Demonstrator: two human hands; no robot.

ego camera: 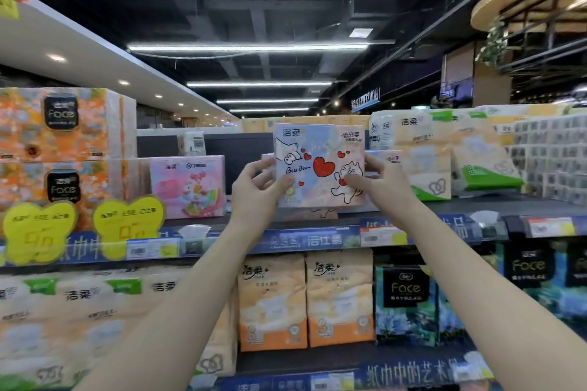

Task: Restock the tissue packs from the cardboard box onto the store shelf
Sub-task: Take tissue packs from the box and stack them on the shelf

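A tissue pack (319, 155) with red hearts, cartoon animals and "Biu Biu" print is held upright above the top shelf (476, 201). My left hand (254, 187) grips its lower left edge and my right hand (378, 181) grips its lower right edge. Behind it on the shelf stand similar packs, one (386, 157) showing past my right hand. The cardboard box is out of view.
A pink cartoon pack (187, 189) stands left of the held pack, with orange "Face" boxes (63, 127) and yellow price tags (128, 225) further left. Green-and-cream packs (438, 162) fill the right. Lower shelves hold orange packs (305, 298) and dark "Face" packs (406, 301).
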